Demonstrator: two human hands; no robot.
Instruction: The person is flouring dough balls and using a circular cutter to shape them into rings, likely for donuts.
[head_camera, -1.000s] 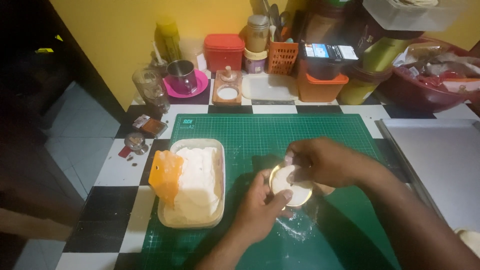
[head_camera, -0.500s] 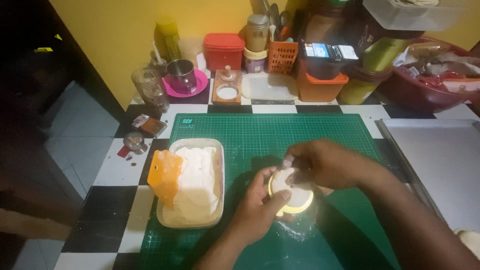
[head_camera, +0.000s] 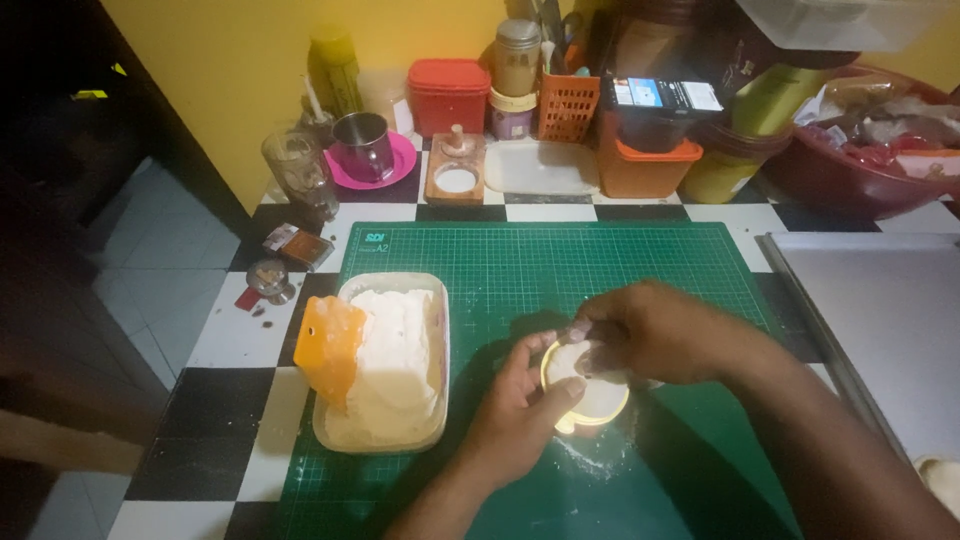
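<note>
On the green gridded cutting mat (head_camera: 620, 270), just right of its middle, sits a small round yellow mould (head_camera: 590, 405) filled with pale dough; the left hand (head_camera: 520, 410) cups its near-left rim, thumb and fingers closed against the side, while the right hand (head_camera: 645, 335) lies over the top, fingertips pinched together on the white dough (head_camera: 578, 362) inside; a dusting of flour marks the mat just below the mould. Left of the hands stands a rectangular translucent tub (head_camera: 385, 365) heaped with soft, creamy dough, an orange plastic scraper (head_camera: 330, 345) leaning at its left edge. Along the yellow wall are a red lidded box (head_camera: 450, 95), an orange slotted basket (head_camera: 568, 105), a small dark carton with a blue and white label (head_camera: 660, 95) resting on an orange-lidded container (head_camera: 645, 165), a steel mug (head_camera: 362, 145) on a pink saucer, and a clear glass (head_camera: 297, 170); a small reddish-brown flat packet (head_camera: 298, 243) lies on the black-and-white checked top.
</note>
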